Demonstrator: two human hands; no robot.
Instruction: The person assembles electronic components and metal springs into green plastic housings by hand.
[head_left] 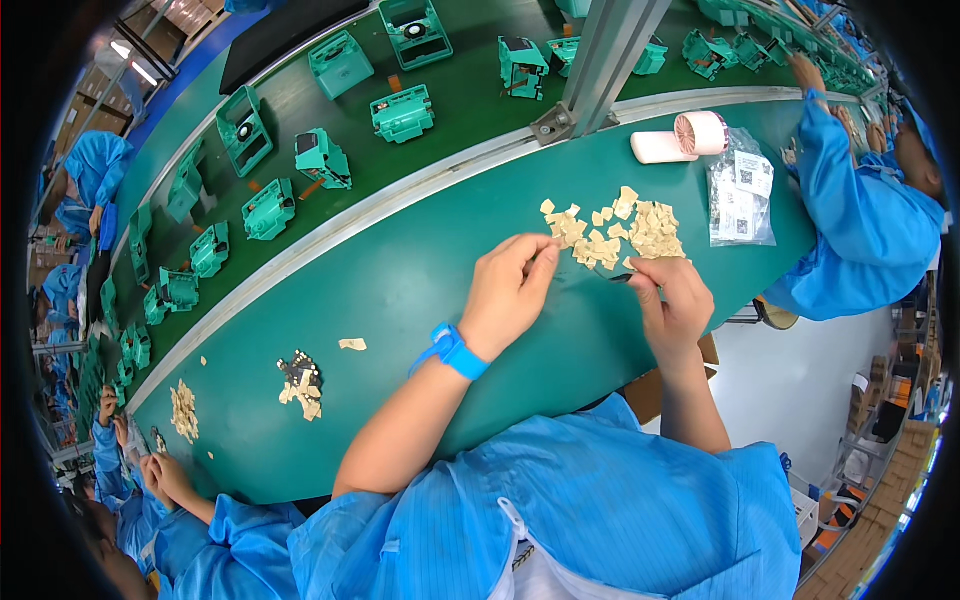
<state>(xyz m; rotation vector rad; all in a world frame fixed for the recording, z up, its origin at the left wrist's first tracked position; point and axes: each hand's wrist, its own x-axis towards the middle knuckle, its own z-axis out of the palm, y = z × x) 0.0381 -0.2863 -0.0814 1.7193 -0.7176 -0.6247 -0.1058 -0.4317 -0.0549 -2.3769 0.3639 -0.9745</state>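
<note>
My left hand (512, 290), with a blue band (450, 352) on its wrist, is closed in a pinch beside the near left edge of a pile of small tan paper-like pieces (655, 232). Whatever its fingertips hold is too small to make out. To the right, my right hand (676, 300) pinches a small black part (620, 278) between thumb and forefinger, just in front of the pile. A thin dark line seems to run from that part toward my left fingertips. Both hands are just above the green tabletop (400, 270).
Black parts with tan pieces (301, 385) lie to the left, near another tan heap (184, 411). A pink handheld fan (690, 136) and clear bags (740, 195) sit far right. Beyond a metal rail, green housings (268, 208) line a belt. A metal post (600, 70) rises there; co-workers sit either side.
</note>
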